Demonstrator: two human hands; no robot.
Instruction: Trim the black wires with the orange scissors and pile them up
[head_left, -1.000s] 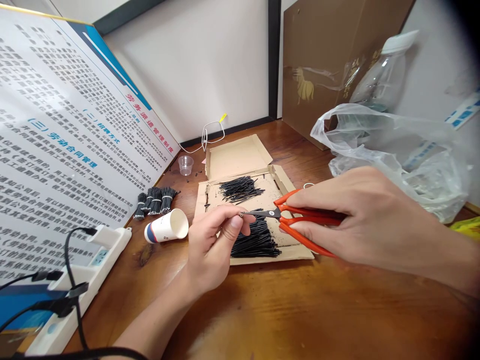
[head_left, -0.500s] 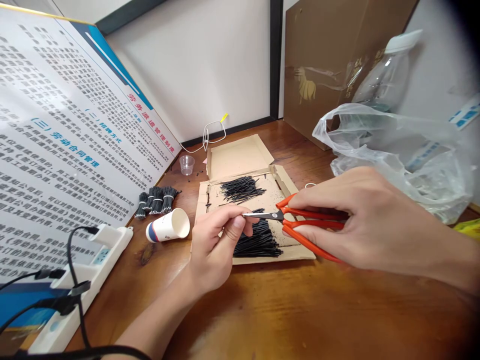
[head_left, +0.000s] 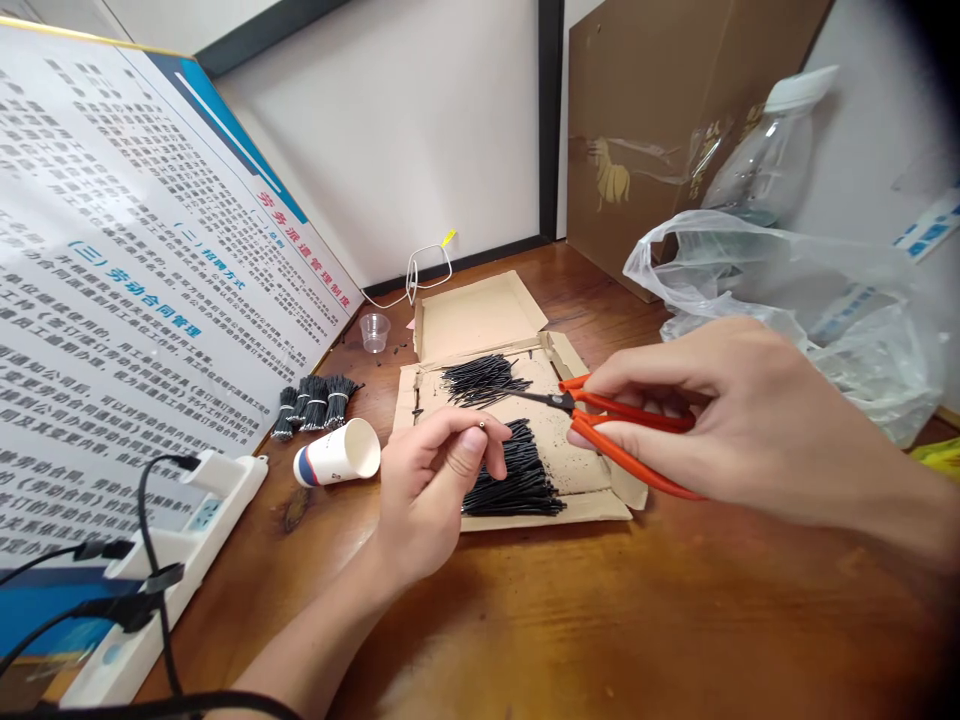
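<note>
My left hand (head_left: 431,480) is closed in a pinch, thumb against forefinger, with the small end of a black wire (head_left: 482,425) showing at the fingertips; the rest of it is hidden. Red-handled scissors (head_left: 600,407) are gripped in my right hand (head_left: 697,430), their dark blades pointing left, just above and apart from the left fingertips. Under both hands lies an open cardboard box (head_left: 577,465). Inside it are a nearer pile of short black wires (head_left: 517,480) and a farther pile of black wires (head_left: 484,378).
Left of the box, a paper cup (head_left: 337,453) lies on its side near several tied wire bundles (head_left: 319,400). A small clear plastic cup (head_left: 374,333) stands behind. A power strip (head_left: 172,560) runs along the left; a plastic bag (head_left: 750,270) and bottle (head_left: 780,150) are at right.
The scissors have moved up and slightly right, so their tips have come away from my left fingertips. My left hand stays nearly in place, still pinching.
</note>
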